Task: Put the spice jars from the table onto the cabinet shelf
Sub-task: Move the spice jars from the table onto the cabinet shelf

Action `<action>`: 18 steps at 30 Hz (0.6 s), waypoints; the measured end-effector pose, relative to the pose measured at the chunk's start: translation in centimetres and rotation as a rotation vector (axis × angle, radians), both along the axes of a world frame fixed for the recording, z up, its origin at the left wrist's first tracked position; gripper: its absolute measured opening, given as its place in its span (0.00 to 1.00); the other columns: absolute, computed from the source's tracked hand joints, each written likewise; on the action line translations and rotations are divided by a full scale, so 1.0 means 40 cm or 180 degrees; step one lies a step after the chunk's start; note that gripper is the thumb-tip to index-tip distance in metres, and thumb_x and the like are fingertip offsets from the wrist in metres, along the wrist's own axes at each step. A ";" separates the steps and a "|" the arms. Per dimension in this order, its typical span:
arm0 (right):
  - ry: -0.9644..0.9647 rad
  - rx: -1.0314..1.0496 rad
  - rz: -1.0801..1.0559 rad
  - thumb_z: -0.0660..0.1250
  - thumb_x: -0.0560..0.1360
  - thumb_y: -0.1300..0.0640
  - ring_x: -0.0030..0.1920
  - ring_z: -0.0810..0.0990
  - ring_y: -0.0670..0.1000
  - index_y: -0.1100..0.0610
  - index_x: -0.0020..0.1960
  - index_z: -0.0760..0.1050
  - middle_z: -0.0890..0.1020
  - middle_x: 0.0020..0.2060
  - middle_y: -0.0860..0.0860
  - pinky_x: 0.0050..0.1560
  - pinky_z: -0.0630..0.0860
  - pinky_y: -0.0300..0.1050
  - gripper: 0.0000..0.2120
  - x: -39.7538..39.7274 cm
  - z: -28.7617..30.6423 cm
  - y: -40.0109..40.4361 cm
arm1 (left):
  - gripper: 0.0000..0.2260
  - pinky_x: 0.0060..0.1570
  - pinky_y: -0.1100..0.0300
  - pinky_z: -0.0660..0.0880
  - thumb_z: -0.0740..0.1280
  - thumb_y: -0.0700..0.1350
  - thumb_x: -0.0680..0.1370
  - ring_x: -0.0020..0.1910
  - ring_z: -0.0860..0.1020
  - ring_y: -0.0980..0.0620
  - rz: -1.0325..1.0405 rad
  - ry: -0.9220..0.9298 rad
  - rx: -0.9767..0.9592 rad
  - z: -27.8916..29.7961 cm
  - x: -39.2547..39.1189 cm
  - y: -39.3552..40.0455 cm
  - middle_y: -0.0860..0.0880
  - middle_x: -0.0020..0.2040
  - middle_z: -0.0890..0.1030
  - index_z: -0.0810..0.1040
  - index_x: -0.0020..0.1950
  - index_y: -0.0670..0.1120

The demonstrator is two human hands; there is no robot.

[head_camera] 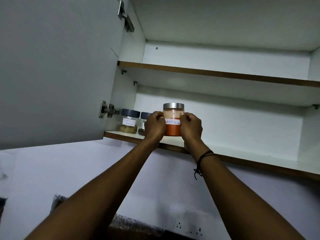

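Jar [173,126]: upright on the lower shelf [242,153], apparently resting there.
Left hand [154,126]: fingers curled against its left side.
Right hand [190,126]: fingers gripping its right side.

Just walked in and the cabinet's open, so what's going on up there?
A person is holding a jar of red chilli powder with both hands, left hand and right hand, at the front of the lower cabinet shelf. Two dark-lidded jars, one and another, already stand to its left. The upper shelf shows nothing on it.

Both arms reach up, left hand [154,126] and right hand [191,126] curled inward.
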State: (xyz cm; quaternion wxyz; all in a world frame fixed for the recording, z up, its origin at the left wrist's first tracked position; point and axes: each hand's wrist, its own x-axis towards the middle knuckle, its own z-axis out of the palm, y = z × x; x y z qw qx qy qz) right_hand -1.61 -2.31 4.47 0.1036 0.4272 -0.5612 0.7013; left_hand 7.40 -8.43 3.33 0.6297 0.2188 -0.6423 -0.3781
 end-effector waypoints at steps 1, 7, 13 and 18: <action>0.0052 0.0165 -0.0053 0.59 0.80 0.53 0.46 0.79 0.54 0.58 0.49 0.80 0.83 0.46 0.54 0.43 0.74 0.45 0.13 -0.011 0.001 -0.016 | 0.13 0.50 0.53 0.79 0.58 0.39 0.80 0.51 0.80 0.47 -0.0030 -0.0118 -0.0022 0.006 -0.007 -0.015 0.45 0.55 0.83 0.80 0.59 0.45; 0.0126 0.1063 0.0097 0.58 0.74 0.64 0.55 0.80 0.59 0.58 0.59 0.77 0.82 0.55 0.57 0.58 0.77 0.55 0.16 -0.069 -0.006 -0.118 | 0.13 0.50 0.54 0.78 0.59 0.35 0.80 0.55 0.80 0.44 -0.0140 -0.0658 0.0088 0.002 -0.066 -0.115 0.41 0.57 0.82 0.80 0.61 0.40; -0.0123 0.1458 0.0803 0.65 0.72 0.64 0.51 0.81 0.58 0.60 0.61 0.76 0.82 0.54 0.60 0.51 0.80 0.54 0.17 -0.090 -0.006 -0.163 | 0.16 0.51 0.53 0.79 0.60 0.33 0.76 0.54 0.80 0.43 -0.0293 -0.0940 0.0098 0.002 -0.084 -0.168 0.40 0.56 0.82 0.78 0.61 0.40; 0.0118 0.1609 0.0640 0.60 0.75 0.68 0.40 0.79 0.53 0.61 0.55 0.78 0.81 0.46 0.58 0.38 0.74 0.43 0.12 -0.096 -0.008 -0.163 | 0.15 0.58 0.46 0.78 0.59 0.35 0.76 0.56 0.79 0.41 -0.0262 -0.1150 0.0116 -0.006 -0.082 -0.174 0.39 0.57 0.81 0.77 0.61 0.40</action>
